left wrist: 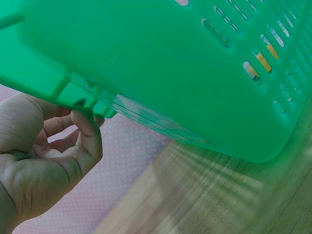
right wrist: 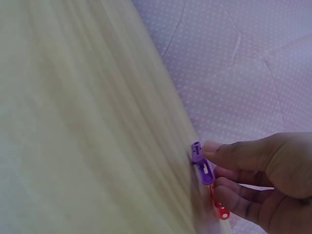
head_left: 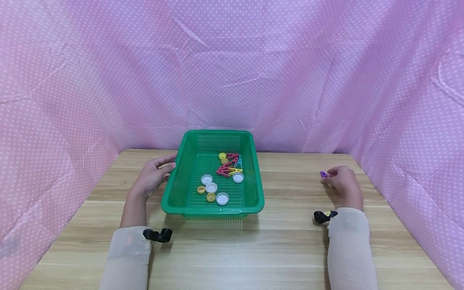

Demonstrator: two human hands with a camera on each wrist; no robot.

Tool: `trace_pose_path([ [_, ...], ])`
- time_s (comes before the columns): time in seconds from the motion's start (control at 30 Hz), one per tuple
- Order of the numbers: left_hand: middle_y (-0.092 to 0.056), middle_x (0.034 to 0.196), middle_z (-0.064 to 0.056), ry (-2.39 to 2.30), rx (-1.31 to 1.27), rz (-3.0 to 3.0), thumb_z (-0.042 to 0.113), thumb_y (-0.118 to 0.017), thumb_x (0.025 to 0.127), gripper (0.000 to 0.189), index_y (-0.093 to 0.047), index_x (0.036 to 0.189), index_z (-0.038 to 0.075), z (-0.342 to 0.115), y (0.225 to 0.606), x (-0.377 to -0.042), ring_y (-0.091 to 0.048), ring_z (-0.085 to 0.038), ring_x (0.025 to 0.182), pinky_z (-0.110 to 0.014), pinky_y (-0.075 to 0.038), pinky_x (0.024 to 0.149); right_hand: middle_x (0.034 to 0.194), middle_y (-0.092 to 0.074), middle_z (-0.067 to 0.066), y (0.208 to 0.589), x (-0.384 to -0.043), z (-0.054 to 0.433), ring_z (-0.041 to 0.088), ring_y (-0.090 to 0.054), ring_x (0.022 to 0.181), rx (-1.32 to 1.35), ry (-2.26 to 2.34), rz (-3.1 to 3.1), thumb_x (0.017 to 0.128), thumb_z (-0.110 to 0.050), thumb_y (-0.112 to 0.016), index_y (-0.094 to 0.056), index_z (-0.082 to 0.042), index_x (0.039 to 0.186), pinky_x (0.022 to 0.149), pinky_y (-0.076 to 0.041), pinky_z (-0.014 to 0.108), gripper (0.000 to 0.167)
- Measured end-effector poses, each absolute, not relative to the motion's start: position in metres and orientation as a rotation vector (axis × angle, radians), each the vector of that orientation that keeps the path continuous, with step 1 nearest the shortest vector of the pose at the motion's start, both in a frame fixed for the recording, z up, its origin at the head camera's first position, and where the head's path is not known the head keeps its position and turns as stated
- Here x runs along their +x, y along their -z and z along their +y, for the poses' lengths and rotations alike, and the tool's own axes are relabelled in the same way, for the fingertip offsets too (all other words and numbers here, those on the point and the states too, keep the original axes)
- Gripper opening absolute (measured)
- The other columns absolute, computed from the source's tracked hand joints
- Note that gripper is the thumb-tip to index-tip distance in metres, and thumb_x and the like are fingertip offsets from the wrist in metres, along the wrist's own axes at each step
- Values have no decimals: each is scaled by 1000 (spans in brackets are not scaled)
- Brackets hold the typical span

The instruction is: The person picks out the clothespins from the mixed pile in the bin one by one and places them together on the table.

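The purple clip (right wrist: 200, 160) sits at the fingertips of the right hand (head_left: 342, 181), pinched between the bent thumb and fingers; in the head view it pokes out past their left side. The tip of the thumb lies against its upper part, and the other fingers curl in beside its lower end. A red clip (right wrist: 219, 208) shows just below it in the right wrist view, partly behind the fingers; whether they touch it I cannot tell.

Well to the left, the left hand (head_left: 152, 175) grips the left rim of a green basket (head_left: 168, 207), thumb and fingers clamped on the edge. Inside, red, yellow and blue clips lie in a cluster toward the far right, with two yellowish caps (head_left: 222, 156) at their far left end. One white cap (head_left: 238, 177) rests just on the near side of the cluster; three more, plus two gold caps (head_left: 210, 197), are grouped nearer. Everything stands on the wooden table (head_left: 290, 249), with a pink dotted curtain (head_left: 232, 72) behind.
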State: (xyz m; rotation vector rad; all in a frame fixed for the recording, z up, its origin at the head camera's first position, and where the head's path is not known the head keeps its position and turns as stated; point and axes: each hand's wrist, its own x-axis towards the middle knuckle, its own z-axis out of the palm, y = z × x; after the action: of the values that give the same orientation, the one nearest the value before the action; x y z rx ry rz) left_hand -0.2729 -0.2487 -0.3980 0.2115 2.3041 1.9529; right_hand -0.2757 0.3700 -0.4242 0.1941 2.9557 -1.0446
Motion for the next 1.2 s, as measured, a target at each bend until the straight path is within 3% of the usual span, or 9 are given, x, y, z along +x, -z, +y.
trace_pose_path([
  [0.23,-47,153,-15,-1962,198,2291,23,-57,108,49,-47,154,8,-248,398,-272,-65,-9,107,-26,-57,91,134,-56,35,418,-276,372,47,-55,122,142,1082,2939,100,-15,-63,-52,13,140,105,-45,58,50],
  [0.63,-46,154,-16,-1965,197,2281,24,-58,107,51,-47,154,8,-248,399,-274,-65,-9,108,-27,-57,91,134,-58,35,398,-284,359,49,-57,123,-5,1129,3016,96,-21,-74,-55,13,137,106,-46,57,57],
  [1.2,-46,154,-18,-1942,213,2298,23,-57,108,51,-45,155,7,-251,399,-275,-64,-7,108,-24,-56,91,133,-61,30,376,-294,313,44,-58,123,-118,1038,3035,97,-27,-72,-59,8,136,106,-47,55,54],
])
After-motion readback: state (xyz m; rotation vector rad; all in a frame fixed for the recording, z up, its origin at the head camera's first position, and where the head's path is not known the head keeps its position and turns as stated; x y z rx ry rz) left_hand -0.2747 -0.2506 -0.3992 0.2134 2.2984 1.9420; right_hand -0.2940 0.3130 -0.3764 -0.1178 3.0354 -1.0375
